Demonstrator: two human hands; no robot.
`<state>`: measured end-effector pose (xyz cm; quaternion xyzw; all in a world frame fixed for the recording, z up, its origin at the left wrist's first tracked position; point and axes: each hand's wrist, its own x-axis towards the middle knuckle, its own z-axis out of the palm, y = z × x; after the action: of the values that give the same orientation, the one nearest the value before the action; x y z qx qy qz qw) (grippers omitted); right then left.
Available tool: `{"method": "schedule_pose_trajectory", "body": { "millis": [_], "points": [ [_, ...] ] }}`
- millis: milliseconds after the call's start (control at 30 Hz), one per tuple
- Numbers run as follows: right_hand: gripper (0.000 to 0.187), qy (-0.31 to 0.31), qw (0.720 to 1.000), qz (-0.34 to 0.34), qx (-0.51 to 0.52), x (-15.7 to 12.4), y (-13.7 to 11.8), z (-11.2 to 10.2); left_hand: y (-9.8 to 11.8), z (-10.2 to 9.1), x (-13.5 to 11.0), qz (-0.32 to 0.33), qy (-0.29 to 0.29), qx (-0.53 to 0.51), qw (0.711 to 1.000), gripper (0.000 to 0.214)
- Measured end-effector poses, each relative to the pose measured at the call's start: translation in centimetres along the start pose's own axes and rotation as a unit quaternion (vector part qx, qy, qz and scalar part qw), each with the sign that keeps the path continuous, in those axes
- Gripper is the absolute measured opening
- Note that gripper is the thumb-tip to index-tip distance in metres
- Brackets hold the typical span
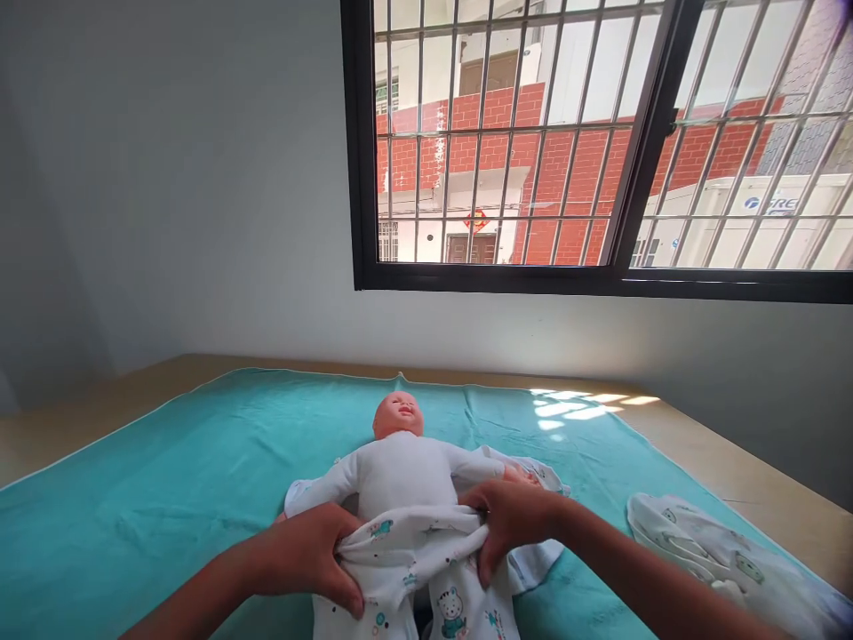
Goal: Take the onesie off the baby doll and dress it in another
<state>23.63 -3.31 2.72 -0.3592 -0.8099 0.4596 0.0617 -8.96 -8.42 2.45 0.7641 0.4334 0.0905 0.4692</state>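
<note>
A baby doll (403,467) with a white cloth body lies on its back, head pointing away from me. White baby pants (413,556) printed with small teal figures and a bear cover its lower body. My left hand (310,556) grips the waistband on the left side, thumb in front. On the right side, my right hand (506,524) pinches the same waistband. The waistband stretches between both hands across the doll's belly. Under the doll's arms a white printed garment (543,560) is spread out. The doll's legs are hidden.
A teal sheet (166,480) covers most of the wooden surface (733,453). Folded white printed clothing (706,542) lies at the right, close to my right forearm. Behind stand a grey wall (200,178) and a barred window (499,142). Sunlight patches fall at the back right.
</note>
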Motion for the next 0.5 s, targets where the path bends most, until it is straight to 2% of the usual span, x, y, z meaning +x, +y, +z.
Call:
{"method": "schedule_pose_trajectory", "body": {
  "millis": [67, 133, 200, 267, 400, 500],
  "points": [
    [0.035, 0.013, 1.000, 0.000, 0.027, -0.6, -0.2, 0.7, -0.1, 0.3, -0.6, -0.031, 0.017, -0.010, 0.999, 0.037],
    [0.026, 0.042, 0.993, -0.019, 0.105, -0.9, -0.1, 2.0, -0.1, 0.9, -1.0, -0.045, 0.073, -0.039, 0.996, 0.037],
    [0.018, 0.079, 0.978, -0.035, 0.190, -1.0, 0.2, 3.5, 0.0, 1.9, -1.0, -0.048, 0.129, -0.083, 0.987, 0.040],
    [0.012, 0.128, 0.959, -0.029, 0.251, -0.9, 0.6, 4.8, 0.2, 2.9, -0.8, -0.044, 0.156, -0.129, 0.978, 0.047],
    [0.008, 0.213, 0.928, -0.010, 0.305, -0.6, 1.0, 6.6, 0.1, 3.8, -0.3, -0.025, 0.142, -0.164, 0.976, 0.052],
    [0.015, 0.209, 0.927, -0.004, 0.313, -0.6, 0.9, 7.1, -0.2, 3.6, -0.7, -0.021, 0.087, -0.116, 0.989, 0.049]
  ]
}}
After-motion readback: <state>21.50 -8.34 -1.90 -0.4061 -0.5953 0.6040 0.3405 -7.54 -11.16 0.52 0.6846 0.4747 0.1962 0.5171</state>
